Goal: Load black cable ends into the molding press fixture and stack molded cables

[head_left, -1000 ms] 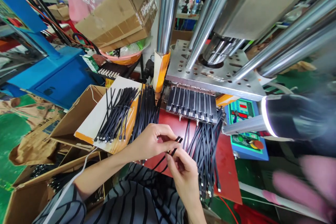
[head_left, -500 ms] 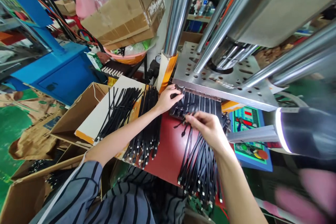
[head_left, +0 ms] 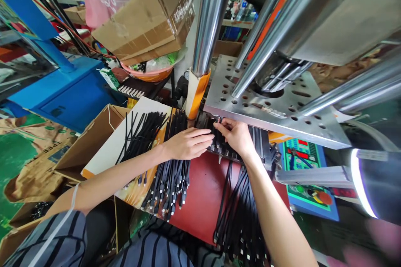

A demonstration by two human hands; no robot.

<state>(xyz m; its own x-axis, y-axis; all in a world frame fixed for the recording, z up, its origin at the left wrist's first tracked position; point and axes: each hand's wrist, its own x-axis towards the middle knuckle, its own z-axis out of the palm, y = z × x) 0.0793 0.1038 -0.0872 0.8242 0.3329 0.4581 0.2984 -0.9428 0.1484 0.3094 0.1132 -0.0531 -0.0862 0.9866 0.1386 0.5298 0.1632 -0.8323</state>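
My left hand lies palm down at the left end of the black slotted fixture, its fingers extended side by side. Over the fixture, just under the press plate's front edge, my right hand is pinched on something small and dark that I cannot make out. Black cables with silver plug ends hang in a bundle below my left forearm. Another cable bundle lies beside my right forearm on the red surface. More black cables rest on the white board at the left.
The metal press plate with thick rods stands just beyond my hands. A lamp and a blue control panel are at the right. Cardboard boxes and a blue cabinet are at the left.
My right hand has moved up and left onto the fixture. My left hand has come down and left, its fingers now flatter. The view has shifted slightly.
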